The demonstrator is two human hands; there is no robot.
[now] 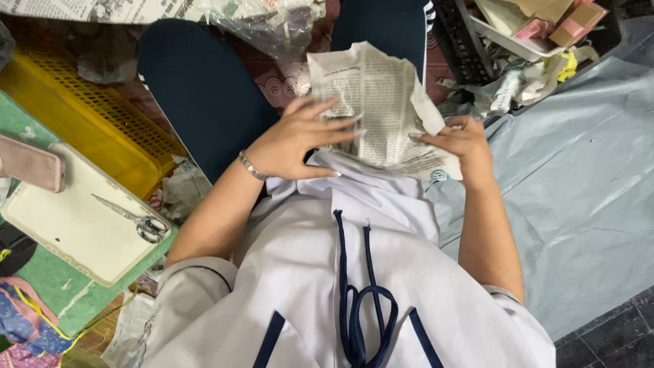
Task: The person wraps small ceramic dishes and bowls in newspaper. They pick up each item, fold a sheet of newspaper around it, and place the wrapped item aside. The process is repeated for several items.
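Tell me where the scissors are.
In the head view, the scissors lie on the cream tray at the left, below the yellow crate and left of the left hand.
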